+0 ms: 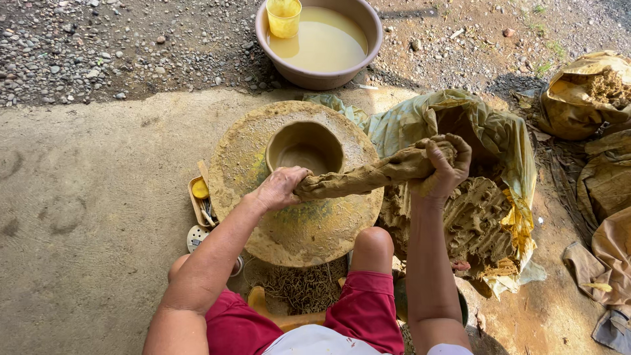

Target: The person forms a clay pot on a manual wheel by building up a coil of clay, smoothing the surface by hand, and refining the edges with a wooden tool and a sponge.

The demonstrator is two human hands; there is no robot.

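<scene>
The left hand (279,187) and right hand (447,167), well apart, are gripping a thick clay roll (368,176), ideally keeping even pressure, beside the clay bowl (304,148)

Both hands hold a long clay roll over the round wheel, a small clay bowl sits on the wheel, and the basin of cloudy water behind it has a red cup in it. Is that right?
Not quite: the cup in the basin is yellow, not red. The rest holds in the head view: the left hand and right hand hold the clay roll over the wheel, with the bowl on it.
</scene>
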